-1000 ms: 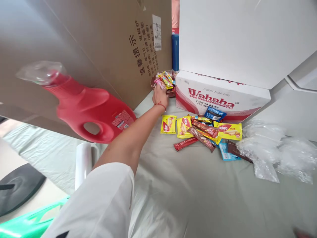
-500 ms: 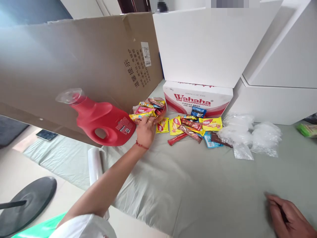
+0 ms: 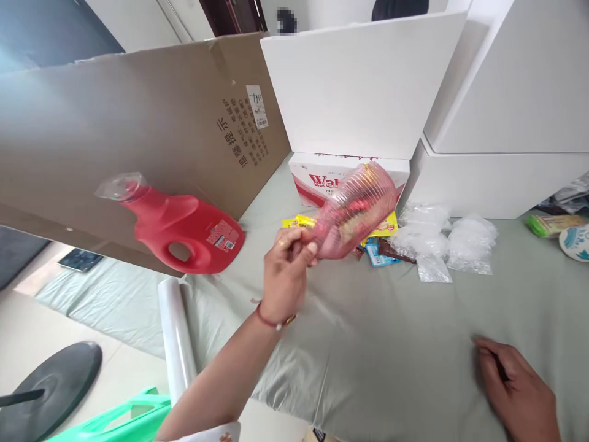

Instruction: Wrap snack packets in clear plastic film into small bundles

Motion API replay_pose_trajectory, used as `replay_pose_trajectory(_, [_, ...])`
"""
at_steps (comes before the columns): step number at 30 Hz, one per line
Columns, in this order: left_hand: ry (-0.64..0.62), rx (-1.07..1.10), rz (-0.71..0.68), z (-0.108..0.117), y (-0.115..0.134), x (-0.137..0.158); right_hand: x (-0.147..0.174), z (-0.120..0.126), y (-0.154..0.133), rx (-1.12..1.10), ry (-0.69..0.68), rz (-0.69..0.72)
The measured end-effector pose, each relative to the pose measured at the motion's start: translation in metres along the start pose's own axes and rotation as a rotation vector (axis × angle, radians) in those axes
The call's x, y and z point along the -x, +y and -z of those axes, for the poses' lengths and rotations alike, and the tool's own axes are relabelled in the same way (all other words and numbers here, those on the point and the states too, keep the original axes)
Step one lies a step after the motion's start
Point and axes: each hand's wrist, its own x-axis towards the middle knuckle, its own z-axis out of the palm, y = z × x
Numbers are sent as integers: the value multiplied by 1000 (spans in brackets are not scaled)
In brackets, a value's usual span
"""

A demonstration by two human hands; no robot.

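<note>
My left hand grips the rim of a clear pink ribbed bowl between thumb and fingers. The bowl is tipped on its side above the cloth, its ribbed outside towards me. Wrapped snacks show blurred through its wall, and I cannot tell which are inside and which behind. Around it, yellow wafer packets, a blue packet and a brown packet stick out. My right hand rests on the cloth at lower right, fingers curled in, with nothing seen in them.
A red detergent jug lies at left against a big cardboard sheet. Behind the snacks stands a Wahaha carton. Clear plastic bags lie to the right. A white roll and a green bag are at lower left.
My left hand has lifted the bowl from beside the jug, carried it right over the snack pile and tipped it. The right hand stays curled on the cloth. The view has shifted slightly.
</note>
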Motion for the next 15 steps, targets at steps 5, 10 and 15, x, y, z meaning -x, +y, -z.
replay_pose_trajectory(5, [206, 597, 546, -26, -73, -44, -1, -1, -3, -17, 28, 34])
replay_pose_trajectory(10, [217, 713, 658, -20, -102, -48, -2, 3, -6, -16, 27, 67])
replay_pose_trajectory(15, [150, 686, 608, -7, -106, -33, -3, 4, -9, -16, 16, 48])
